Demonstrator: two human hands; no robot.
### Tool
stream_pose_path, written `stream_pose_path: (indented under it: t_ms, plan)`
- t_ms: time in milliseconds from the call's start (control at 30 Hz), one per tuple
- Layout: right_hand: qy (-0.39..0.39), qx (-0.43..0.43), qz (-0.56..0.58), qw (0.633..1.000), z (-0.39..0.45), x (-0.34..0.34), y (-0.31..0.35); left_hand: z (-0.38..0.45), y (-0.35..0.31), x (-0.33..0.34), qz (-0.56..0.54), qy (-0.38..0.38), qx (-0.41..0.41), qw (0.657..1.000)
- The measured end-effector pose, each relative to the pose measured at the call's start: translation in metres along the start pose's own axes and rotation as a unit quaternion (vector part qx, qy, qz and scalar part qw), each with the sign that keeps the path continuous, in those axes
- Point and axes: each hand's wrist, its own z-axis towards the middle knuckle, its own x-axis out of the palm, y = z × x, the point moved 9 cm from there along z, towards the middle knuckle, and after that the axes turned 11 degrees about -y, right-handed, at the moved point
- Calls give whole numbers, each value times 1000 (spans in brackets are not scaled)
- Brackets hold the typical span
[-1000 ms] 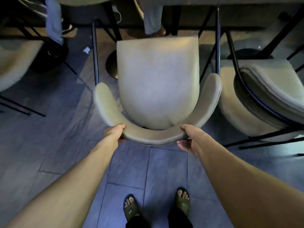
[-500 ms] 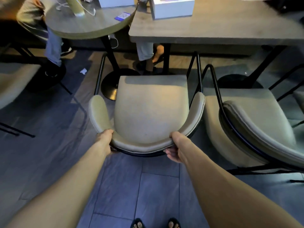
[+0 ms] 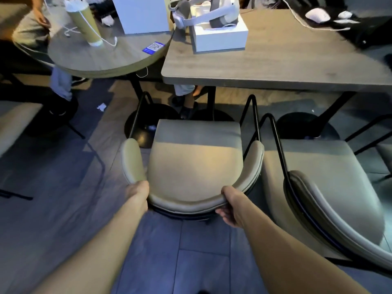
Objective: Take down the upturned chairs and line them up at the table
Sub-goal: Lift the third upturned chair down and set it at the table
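A beige padded armchair (image 3: 197,162) with black metal legs stands upright on the floor, its seat facing the rectangular wooden table (image 3: 297,66). My left hand (image 3: 136,193) grips the left end of its curved backrest. My right hand (image 3: 230,205) grips the right end of the same backrest, fingers curled under the rim. A second beige chair (image 3: 318,183) stands right beside it, also upright at the table.
A round table (image 3: 101,58) stands at the left with a tall cup and a card on it. A white box with a headset (image 3: 218,28) sits on the rectangular table. People's legs show under both tables. Another chair (image 3: 14,119) stands at far left.
The chair has slid forward toward the rectangular table with both my hands on its backrest. My view has tilted up, so the tabletops now show and my feet have left the frame.
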Motion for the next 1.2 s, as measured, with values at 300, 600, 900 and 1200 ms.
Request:
stream_pose_path:
  t_ms: [300, 600, 900, 1200]
  plan:
    - [-23, -10, -16, 1000, -9, -8, 1, 1, -2, 4, 14, 6, -13, 1000]
    - [9, 5, 54, 999, -13, -3, 0, 3, 5, 5, -71, 26, -34, 997]
    - [6, -33, 119, 992, -9, 7, -3, 15, 16, -4, -22, 55, -40, 997]
    - [-9, 6, 110, 994, -9, 22, -21, 20, 15, -21, -35, 14, -24, 999]
